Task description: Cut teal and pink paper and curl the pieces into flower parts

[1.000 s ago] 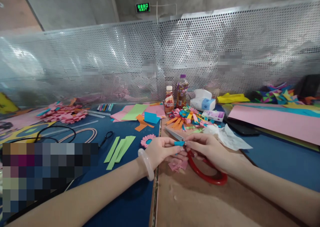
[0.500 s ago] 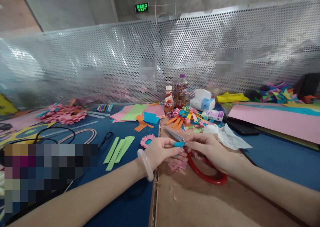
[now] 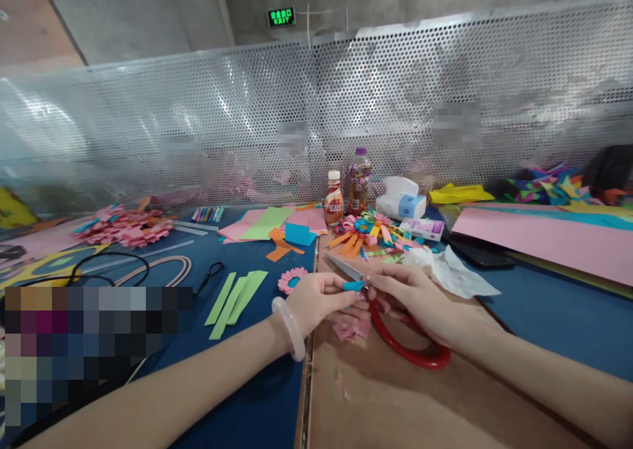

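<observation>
Between both hands is a small folded piece of blue paper [image 3: 353, 286]. My left hand [image 3: 321, 297], with a pale bangle at its wrist, pinches it between thumb and fingers. My right hand [image 3: 403, 294] is closed at the paper's right end, its fingertips partly hiding that end. Scissors with a red handle [image 3: 415, 357] lie under my right hand, their blades pointing away to the left. Small pink paper pieces [image 3: 352, 329] rest just below my left fingers. A pink paper flower [image 3: 293, 280] with a blue centre lies beyond my left wrist.
Green paper strips [image 3: 236, 302] lie on the blue surface at left. Colourful paper flowers [image 3: 368, 231], two bottles [image 3: 359, 182] and a tissue pack [image 3: 400, 202] stand ahead. Crumpled tissue [image 3: 448, 271] is right of my hands. A perforated metal panel [image 3: 237, 119] closes off the back.
The blue paper has tilted slightly and looks narrower between my fingers. Both hands stay in nearly the same place, and the scissors still lie beneath my right hand.
</observation>
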Demonstrator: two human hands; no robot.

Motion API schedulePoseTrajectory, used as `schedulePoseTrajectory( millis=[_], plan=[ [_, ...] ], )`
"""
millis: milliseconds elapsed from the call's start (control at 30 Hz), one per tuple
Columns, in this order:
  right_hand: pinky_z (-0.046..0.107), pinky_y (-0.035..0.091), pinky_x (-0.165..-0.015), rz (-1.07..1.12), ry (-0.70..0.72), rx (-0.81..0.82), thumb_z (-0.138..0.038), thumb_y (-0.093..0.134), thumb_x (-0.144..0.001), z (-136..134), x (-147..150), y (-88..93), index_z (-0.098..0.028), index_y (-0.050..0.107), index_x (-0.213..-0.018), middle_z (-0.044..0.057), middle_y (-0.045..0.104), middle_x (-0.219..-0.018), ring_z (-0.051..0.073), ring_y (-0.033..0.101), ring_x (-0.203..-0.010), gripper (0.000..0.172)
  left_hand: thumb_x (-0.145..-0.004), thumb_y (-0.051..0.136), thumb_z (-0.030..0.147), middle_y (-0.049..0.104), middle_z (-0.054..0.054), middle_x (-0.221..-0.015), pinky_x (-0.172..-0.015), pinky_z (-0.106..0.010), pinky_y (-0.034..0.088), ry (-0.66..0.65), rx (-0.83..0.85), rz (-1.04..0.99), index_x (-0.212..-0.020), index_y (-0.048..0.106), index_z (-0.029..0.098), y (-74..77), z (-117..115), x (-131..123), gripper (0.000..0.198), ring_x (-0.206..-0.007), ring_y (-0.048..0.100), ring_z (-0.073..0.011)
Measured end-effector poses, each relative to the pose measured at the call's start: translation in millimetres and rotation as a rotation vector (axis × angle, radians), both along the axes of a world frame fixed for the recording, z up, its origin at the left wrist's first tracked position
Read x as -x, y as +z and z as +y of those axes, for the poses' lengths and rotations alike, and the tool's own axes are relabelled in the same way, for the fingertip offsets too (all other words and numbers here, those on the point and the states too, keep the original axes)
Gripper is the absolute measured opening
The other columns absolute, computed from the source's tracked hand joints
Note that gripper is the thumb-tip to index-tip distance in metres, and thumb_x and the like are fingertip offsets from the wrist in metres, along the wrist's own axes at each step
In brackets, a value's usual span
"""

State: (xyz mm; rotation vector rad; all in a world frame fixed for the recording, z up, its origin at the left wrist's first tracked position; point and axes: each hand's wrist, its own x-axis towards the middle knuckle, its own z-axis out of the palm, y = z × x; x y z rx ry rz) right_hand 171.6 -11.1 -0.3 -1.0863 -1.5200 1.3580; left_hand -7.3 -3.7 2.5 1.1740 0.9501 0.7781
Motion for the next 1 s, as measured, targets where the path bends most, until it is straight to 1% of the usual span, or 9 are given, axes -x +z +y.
schedulePoseTrajectory(
  millis=[100, 233, 500, 600, 700, 767, 867, 1000],
  plan=[
    [0.018, 0.019, -0.036, -0.063, -0.003, 0.000, -0.047, 0.057, -0.075, 0.9, 0.2, -0.4, -0.016, 0.056, -0.073, -0.006, 0.045, -0.052, 0.003, 0.031, -0.038, 0.031, -0.062, 0.073, 0.028, 0.071, -0.011, -0.077, -0.065, -0.029, 0.054, -0.007, 0.008, -0.007, -0.077, 0.060, 0.011, -0.6, -0.1, 0.3, 0.026, -0.074, 0.068, -0.0208],
    [0.018, 0.020, -0.036, -0.098, -0.012, -0.003, -0.047, 0.058, -0.074, 1.6, -0.4, -1.2, -0.016, 0.058, -0.073, -0.007, 0.043, -0.048, 0.004, 0.031, -0.038, 0.031, -0.064, 0.072, 0.029, 0.071, -0.010, -0.077, -0.066, -0.029, 0.054, -0.044, 0.002, -0.025, -0.078, 0.060, 0.011, -2.1, 0.0, 1.3, 0.026, -0.074, 0.068, -0.0203],
    [0.019, 0.019, -0.037, -0.098, -0.002, 0.021, -0.048, 0.058, -0.074, 2.0, -1.2, -2.2, -0.016, 0.058, -0.070, -0.007, 0.042, -0.048, 0.004, 0.030, -0.038, 0.032, -0.065, 0.071, 0.025, 0.070, -0.011, -0.078, -0.063, -0.028, 0.054, -0.012, 0.001, -0.004, -0.078, 0.058, 0.010, 1.1, -0.6, -0.7, 0.023, -0.071, 0.068, -0.0196],
    [0.019, 0.022, -0.038, -0.123, -0.015, 0.008, -0.049, 0.057, -0.074, 2.8, -1.4, -4.4, -0.016, 0.059, -0.071, -0.006, 0.044, -0.049, 0.005, 0.033, -0.041, 0.033, -0.065, 0.071, 0.025, 0.070, -0.010, -0.073, -0.061, -0.028, 0.054, -0.014, -0.008, 0.003, -0.076, 0.057, 0.010, 2.8, -1.9, -1.3, 0.023, -0.067, 0.067, -0.0187],
    [0.018, 0.024, -0.039, -0.137, -0.019, 0.004, -0.049, 0.057, -0.074, 3.3, -1.4, -5.5, -0.016, 0.059, -0.075, -0.005, 0.045, -0.050, 0.006, 0.036, -0.041, 0.033, -0.065, 0.071, 0.027, 0.070, -0.009, -0.075, -0.061, -0.027, 0.053, -0.036, -0.004, 0.014, -0.076, 0.057, 0.011, 4.2, -3.0, -0.4, 0.023, -0.066, 0.067, -0.0183],
    [0.018, 0.024, -0.038, -0.135, 0.006, -0.002, -0.048, 0.057, -0.075, 2.9, -0.8, -4.8, -0.016, 0.058, -0.076, -0.005, 0.046, -0.050, 0.005, 0.036, -0.040, 0.032, -0.065, 0.071, 0.027, 0.070, -0.009, -0.076, -0.062, -0.028, 0.053, -0.056, -0.012, 0.025, -0.076, 0.058, 0.012, 4.4, -3.5, 0.6, 0.023, -0.068, 0.067, -0.0189],
    [0.018, 0.027, -0.038, -0.144, 0.044, -0.052, -0.044, 0.057, -0.076, 2.1, 0.3, -3.0, -0.017, 0.057, -0.073, -0.004, 0.050, -0.052, 0.006, 0.039, -0.041, 0.027, -0.066, 0.070, 0.029, 0.070, -0.009, -0.075, -0.059, -0.028, 0.053, -0.084, -0.031, 0.031, -0.075, 0.058, 0.012, 3.9, -4.0, 1.2, 0.023, -0.068, 0.067, -0.0201],
    [0.018, 0.030, -0.040, -0.217, 0.033, -0.096, -0.042, 0.058, -0.076, 2.2, 0.8, -2.5, -0.017, 0.058, -0.073, -0.003, 0.053, -0.053, 0.007, 0.044, -0.044, 0.025, -0.065, 0.070, 0.032, 0.070, -0.011, -0.076, -0.055, -0.029, 0.052, -0.122, -0.037, 0.021, -0.075, 0.057, 0.012, 4.0, -4.3, 0.0, 0.026, -0.067, 0.068, -0.0224]
  ],
)
